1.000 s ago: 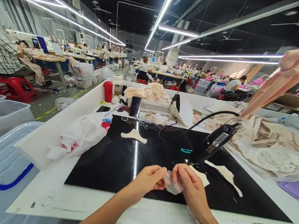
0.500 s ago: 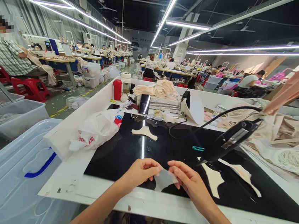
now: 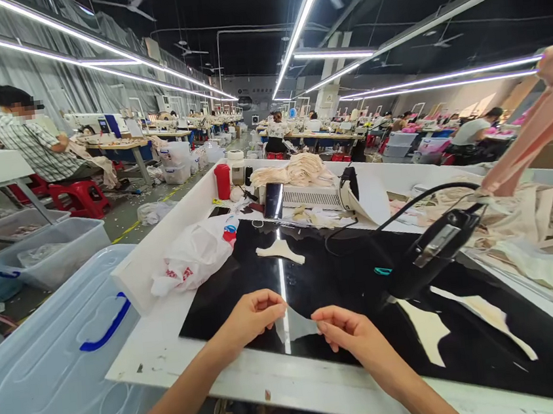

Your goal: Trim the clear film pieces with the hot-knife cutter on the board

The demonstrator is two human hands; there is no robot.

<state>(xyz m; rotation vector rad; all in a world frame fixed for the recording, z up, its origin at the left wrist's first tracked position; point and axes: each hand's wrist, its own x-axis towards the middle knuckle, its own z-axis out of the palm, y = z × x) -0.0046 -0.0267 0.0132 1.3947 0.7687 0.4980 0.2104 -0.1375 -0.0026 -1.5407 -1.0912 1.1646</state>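
Note:
Between my two hands, a thin translucent whitish piece (image 3: 296,327) is held just above the black work surface (image 3: 333,280). My left hand (image 3: 261,314) pinches its upper left corner, and my right hand (image 3: 343,330) pinches the right end. Beyond my hands lies a curved cream fabric piece (image 3: 281,252). On the right rest a second cream piece (image 3: 425,331) and a longer cream piece (image 3: 490,319). A black corded handheld tool (image 3: 425,257) stands tilted over them, and a small teal object (image 3: 383,271) lies beside it.
A white plastic bag (image 3: 195,255) lies at the left, near a red cup (image 3: 223,181). At the back are a phone (image 3: 273,201) and stacked beige fabric (image 3: 297,170). Beige garments (image 3: 545,225) pile up at the right. A lidded plastic bin (image 3: 65,361) stands left of the table.
The view has turned a little left, so the table things sit farther right. My hands have moved slightly apart, stretching the translucent piece between them; both still pinch it.

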